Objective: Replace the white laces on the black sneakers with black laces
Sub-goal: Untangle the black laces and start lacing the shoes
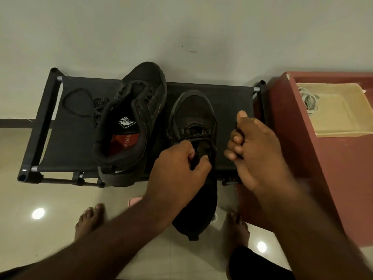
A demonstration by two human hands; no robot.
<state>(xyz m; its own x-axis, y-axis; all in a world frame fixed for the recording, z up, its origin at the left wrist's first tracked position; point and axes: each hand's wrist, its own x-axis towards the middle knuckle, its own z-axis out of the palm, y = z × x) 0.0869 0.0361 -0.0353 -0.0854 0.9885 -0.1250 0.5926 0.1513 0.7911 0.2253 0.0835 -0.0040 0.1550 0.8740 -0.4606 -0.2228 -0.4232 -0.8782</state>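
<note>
HEAD VIEW

1. Rack (pixel 66 142): black frame with a fabric top. It stands on a tiled floor against a pale wall and fills the centre of the view.
2. Held sneaker (pixel 193 112): black, just to the 3 o'clock side of centre. The toe points to 12 o'clock. The heel overhangs the rack's near edge toward 6 o'clock.
3. Black lace (pixel 194 136): flecked and threaded across the eyelets nearest the toe of the held sneaker. One end runs toward 3 o'clock.
4. Left hand (pixel 177 168): thumb and fingers are curled narrow and pinch the held sneaker's upper at the tongue. Whether they also catch the lace cannot be told.
5. Right hand (pixel 260 154): at 3 o'clock of the held sneaker. The fingers are curled tight round a bunched length of the black lace.
6. Tilted sneaker (pixel 141 93): black, at 9 o'clock of the held sneaker and touching it. It leans on its side, and the opening shows a red insole.
7. Spare lace (pixel 84 104): black, lying loose on the rack at 10 o'clock.
8. Cabinet (pixel 333 168): red, at 3 o'clock beside the rack. It carries a cream tray (pixel 341 126).
9. Pale cord (pixel 308 102): coiled inside the tray.
10. Bare feet (pixel 88 219): on the floor at 6 o'clock.
</note>
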